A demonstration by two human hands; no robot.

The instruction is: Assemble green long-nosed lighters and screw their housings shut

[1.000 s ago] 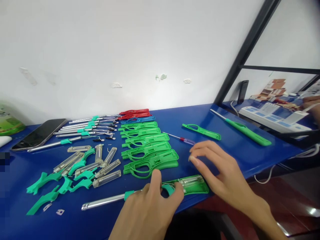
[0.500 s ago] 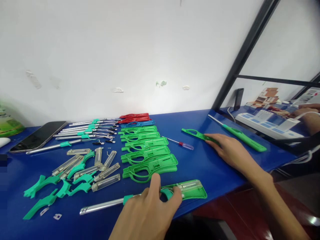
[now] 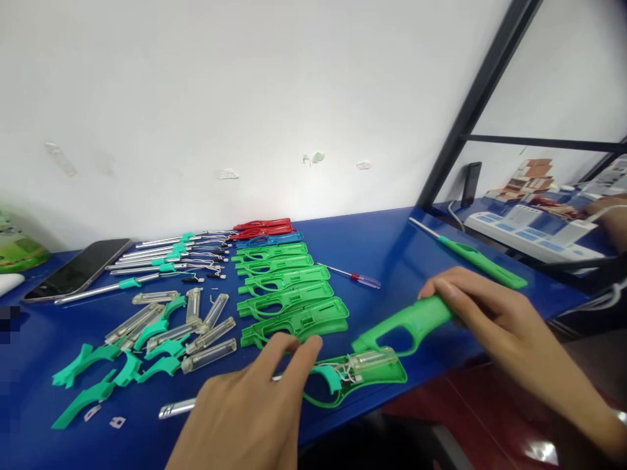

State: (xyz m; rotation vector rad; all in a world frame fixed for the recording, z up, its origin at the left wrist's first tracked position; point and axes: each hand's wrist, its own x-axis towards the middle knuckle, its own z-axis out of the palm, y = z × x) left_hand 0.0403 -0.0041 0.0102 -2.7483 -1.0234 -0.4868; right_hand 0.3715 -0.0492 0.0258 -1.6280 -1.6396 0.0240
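Note:
A half-assembled green lighter [image 3: 386,373] lies open near the table's front edge, with a clear fuel tank [image 3: 373,358], white wires and a teal trigger [image 3: 330,377] in its shell. My left hand [image 3: 255,391] covers its middle, fingers bent and gripping it around the neck; its metal tube [image 3: 177,408] sticks out to the left. In my right hand [image 3: 482,300] is a green lighter shell half [image 3: 409,323], held by its wide end, outer face up. The shell half hangs just above the open lighter's tank end.
Several green shell halves [image 3: 294,320] are stacked in a column, with blue and red ones behind. Loose tanks [image 3: 208,356], triggers [image 3: 88,398] and metal tubes [image 3: 108,289] lie left, beside a phone [image 3: 78,267]. A screwdriver [image 3: 365,281] and a closed lighter [image 3: 484,261] lie right.
My right hand has lifted the shell half off the table, turned it over and brought it toward the open lighter. My left hand has shifted left along the lighter, uncovering its trigger and wires.

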